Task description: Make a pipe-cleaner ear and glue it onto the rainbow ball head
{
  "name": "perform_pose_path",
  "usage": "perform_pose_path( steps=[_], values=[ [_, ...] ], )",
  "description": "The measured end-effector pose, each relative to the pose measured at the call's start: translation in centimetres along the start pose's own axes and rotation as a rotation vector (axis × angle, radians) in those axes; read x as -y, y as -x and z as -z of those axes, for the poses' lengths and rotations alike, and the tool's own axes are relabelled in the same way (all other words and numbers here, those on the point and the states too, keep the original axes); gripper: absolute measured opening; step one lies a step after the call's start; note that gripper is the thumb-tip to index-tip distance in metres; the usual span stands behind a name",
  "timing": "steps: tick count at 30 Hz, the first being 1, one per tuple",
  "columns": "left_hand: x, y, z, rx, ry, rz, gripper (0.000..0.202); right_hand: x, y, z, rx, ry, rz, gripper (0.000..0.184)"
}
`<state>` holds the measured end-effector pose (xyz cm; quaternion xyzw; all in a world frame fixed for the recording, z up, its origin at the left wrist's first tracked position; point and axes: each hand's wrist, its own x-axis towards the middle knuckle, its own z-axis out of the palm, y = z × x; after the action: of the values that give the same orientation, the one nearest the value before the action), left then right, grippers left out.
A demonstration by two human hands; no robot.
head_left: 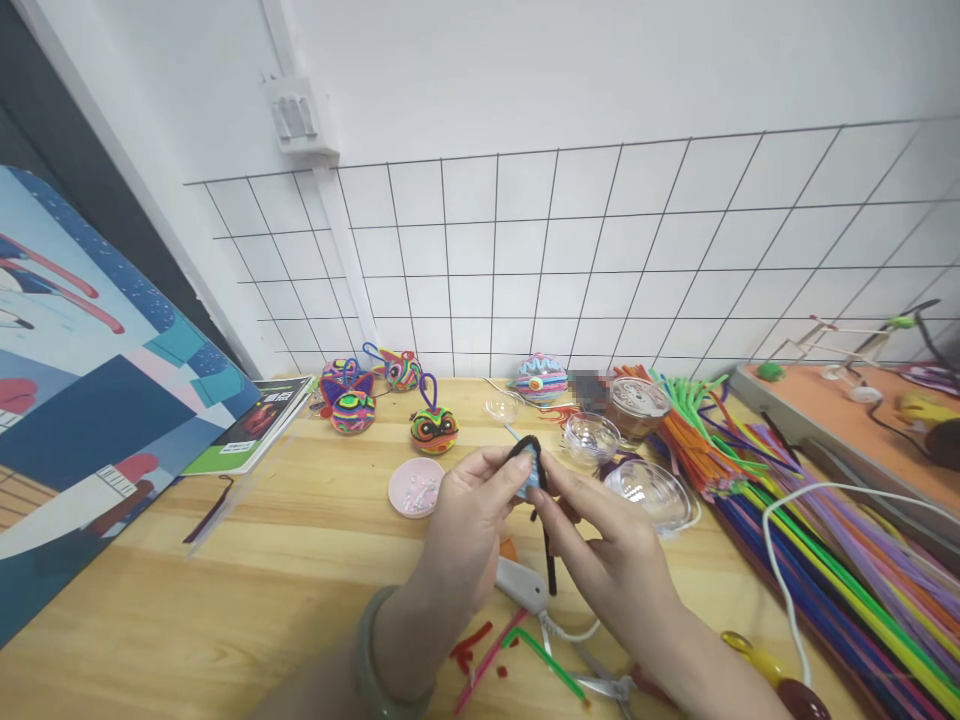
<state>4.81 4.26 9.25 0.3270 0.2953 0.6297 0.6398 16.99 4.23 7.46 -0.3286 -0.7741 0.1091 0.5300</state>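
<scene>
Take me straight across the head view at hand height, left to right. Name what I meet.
Illustrated board → dark tassel → pink dish → left hand → black pipe cleaner → right hand → clear plastic bowl → bundle of colored pipe cleaners.

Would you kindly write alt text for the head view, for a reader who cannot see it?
A person's left hand and right hand pinch a light-blue piece edged with black pipe cleaner above a wooden table. Around them are decorated balls, a pink dish, clear bowls, scissors and many colored pipe cleaners.
</scene>
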Motion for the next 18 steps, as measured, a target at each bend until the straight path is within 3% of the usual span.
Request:
perform_pose_path(
  steps=[4,11,18],
  values=[
    [-0.1,-0.1,0.2,0.025,-0.007,0.032,0.007,-0.2,-0.3,0.4,0.034,-0.054,-0.078,0.032],
    [-1.1,-0.4,0.5,0.122,-0.081,0.063,0.022,-0.6,-1.1,1.5,0.178,-0.249,-0.337,0.037],
    [-0.8,-0.7,0.9,0.091,-0.143,0.062,0.017,-0.8,-1.2,1.8,0.209,-0.275,-0.345,0.039]
  ],
)
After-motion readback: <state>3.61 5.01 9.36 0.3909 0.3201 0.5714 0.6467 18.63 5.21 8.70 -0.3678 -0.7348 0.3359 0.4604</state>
